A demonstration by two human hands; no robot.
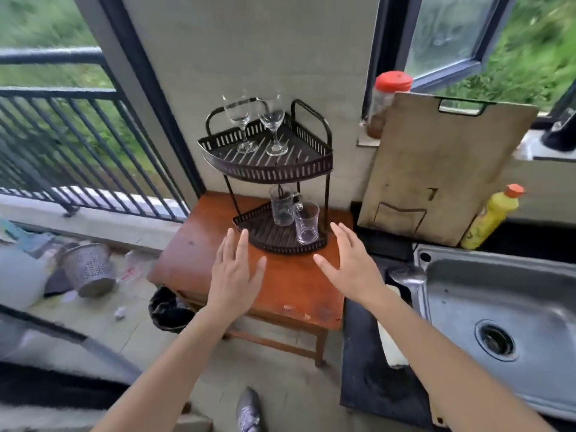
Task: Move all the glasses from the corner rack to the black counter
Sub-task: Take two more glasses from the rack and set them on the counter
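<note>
While both arms reach forward, the left hand [235,269] and right hand [349,260] hover open and empty, fingers spread, just near the corner rack [268,163], likely lining up a grasp. Two wine glasses [238,120] stand on its top shelf, two mugs [282,205] below. To the right lies the black counter [364,353], beside a sink [498,322].

Clear glossy glasses [307,222] stand on a dark perforated metal rack [268,169] over a polished reddish wooden table [290,288]

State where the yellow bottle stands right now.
In the head view, the yellow bottle stands at the right, beside the leaning cutting board, behind the steel sink.
</note>
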